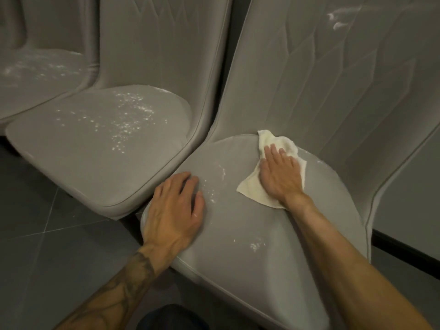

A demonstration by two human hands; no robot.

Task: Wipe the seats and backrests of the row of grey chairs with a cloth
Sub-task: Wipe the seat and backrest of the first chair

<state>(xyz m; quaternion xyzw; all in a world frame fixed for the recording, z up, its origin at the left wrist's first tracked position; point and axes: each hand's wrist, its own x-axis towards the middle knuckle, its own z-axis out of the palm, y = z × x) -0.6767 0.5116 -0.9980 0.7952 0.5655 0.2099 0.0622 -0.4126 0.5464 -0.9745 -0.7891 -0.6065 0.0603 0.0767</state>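
Three grey upholstered chairs stand side by side. On the nearest chair's seat (250,225), my right hand (278,175) lies flat on a cream cloth (252,191), pressing it against the back part of the seat close to the backrest (333,79). My left hand (175,210) rests palm down on the seat's front left edge, fingers slightly spread, holding nothing. White powder specks lie between my hands and near the seat's front. The middle chair's seat (95,144) and the far left seat (35,75) carry scattered white powder. White smears mark the nearest backrest high up.
Dark grey floor tiles (35,234) lie in front of the chairs at the lower left. A pale wall with a black skirting strip (404,248) runs to the right of the nearest chair. The chairs stand almost touching each other.
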